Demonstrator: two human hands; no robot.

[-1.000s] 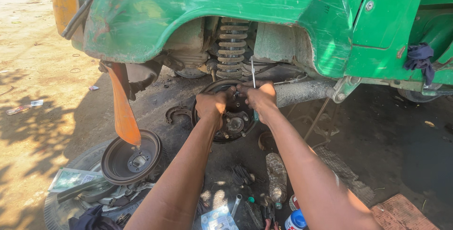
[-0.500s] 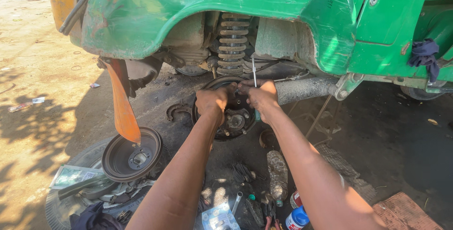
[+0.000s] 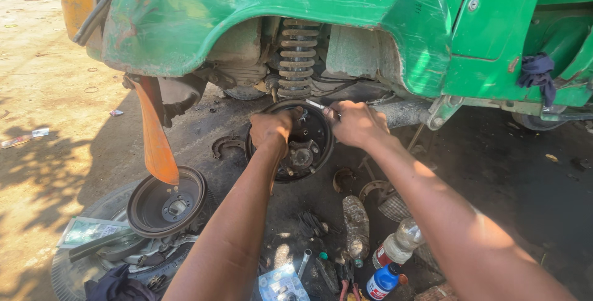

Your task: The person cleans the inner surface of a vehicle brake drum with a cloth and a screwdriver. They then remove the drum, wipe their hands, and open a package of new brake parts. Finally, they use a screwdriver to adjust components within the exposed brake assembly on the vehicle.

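A round black brake backing plate (image 3: pixel 306 152) with its hub sits in the wheel arch of a green vehicle (image 3: pixel 346 4), under a rusty coil spring (image 3: pixel 296 57). My left hand (image 3: pixel 270 129) presses on the plate's upper left rim. My right hand (image 3: pixel 353 122) is closed on a thin metal tool (image 3: pixel 316 105) whose tip points at the top of the plate. What my left fingers grip is hidden.
A removed brake drum (image 3: pixel 167 201) lies on a tyre (image 3: pixel 80 270) at lower left, beside an orange mud flap (image 3: pixel 154 134). Brake shoes (image 3: pixel 227 145), plastic bottles (image 3: pixel 356 227), a blue-capped bottle (image 3: pixel 383 281) and small tools litter the oily ground below my arms.
My right hand has lowered the thin tool from upright to nearly level at the plate's top. Both hands remain on the brake assembly; the view has moved closer.
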